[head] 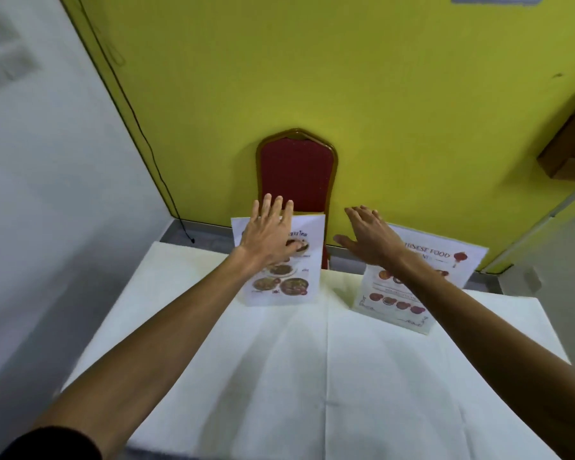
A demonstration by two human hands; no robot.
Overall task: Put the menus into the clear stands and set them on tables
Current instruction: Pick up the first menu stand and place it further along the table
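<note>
Both my grips are open—left hand (269, 234) and right hand (370, 239) empty—over two light, probably slippery menu stands (281, 280) at the tabletop's (312, 376) far edge, best pinched by their side edges.

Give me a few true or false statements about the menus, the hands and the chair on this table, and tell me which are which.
1. Two menu stands are upright on the white tablecloth. True.
2. The left hand is closed around a rolled-up menu. False: it is open, fingers spread, in front of the left menu.
3. The right menu reads Chinese food. True.
4. The chair behind the table is blue. False: it is red with a golden frame.
5. The right hand is open. True.
</note>
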